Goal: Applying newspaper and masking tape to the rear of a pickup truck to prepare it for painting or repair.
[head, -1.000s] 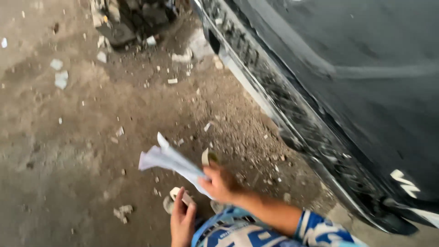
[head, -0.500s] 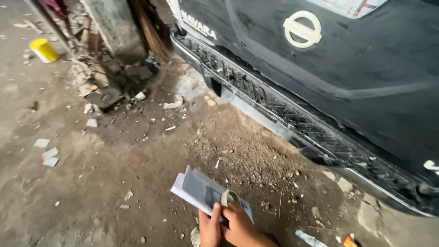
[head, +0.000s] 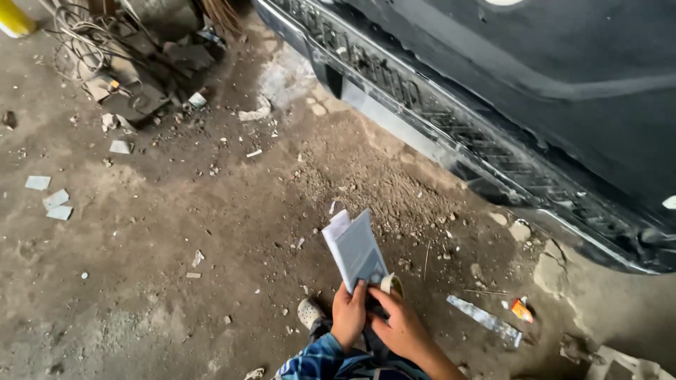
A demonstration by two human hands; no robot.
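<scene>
Since half a second ago, the folded paper (head: 355, 250) is tilting upright. Dirt floor (head: 155, 232) is lying open leftward; the car bumper (head: 451, 134) is hemming the right. Left hand (head: 348, 314) and right hand (head: 400, 325) fingers are gripping the paper's lower edge, tape roll (head: 391, 283) alongside.

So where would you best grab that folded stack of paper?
At its near, lower end, coming from below: the folded paper stack fans up and away, and both the left hand and right hand already pinch it there.
</scene>
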